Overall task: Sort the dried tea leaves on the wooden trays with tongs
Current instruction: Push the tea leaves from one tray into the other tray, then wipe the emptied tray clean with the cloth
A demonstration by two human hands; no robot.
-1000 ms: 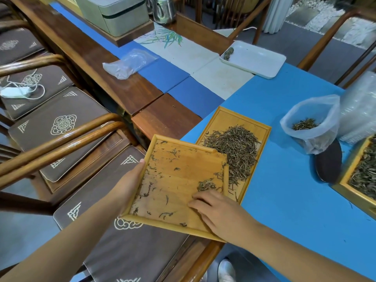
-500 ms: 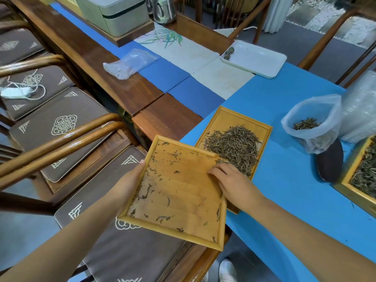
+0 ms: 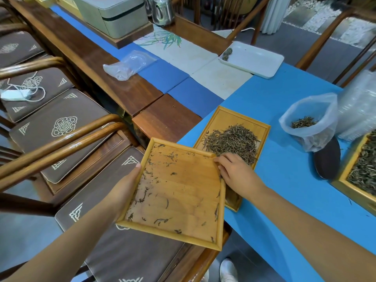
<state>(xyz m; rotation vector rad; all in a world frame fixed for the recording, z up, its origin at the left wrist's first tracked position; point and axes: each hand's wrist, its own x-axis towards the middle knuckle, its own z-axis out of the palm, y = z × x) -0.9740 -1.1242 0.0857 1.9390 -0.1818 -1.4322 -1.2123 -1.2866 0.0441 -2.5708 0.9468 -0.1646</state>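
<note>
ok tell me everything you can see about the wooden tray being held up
The held tray is a light, square wooden board with a raised mitred rim, bamboo-like in look. It is almost bare, with only scattered dark tea bits, mostly toward its left side and near edge. It is lifted and tilted, its far right corner overlapping the tray of tea leaves on the blue table. The left hand holds its left rim from beneath; the right hand touches its right rim near the far corner.
</note>
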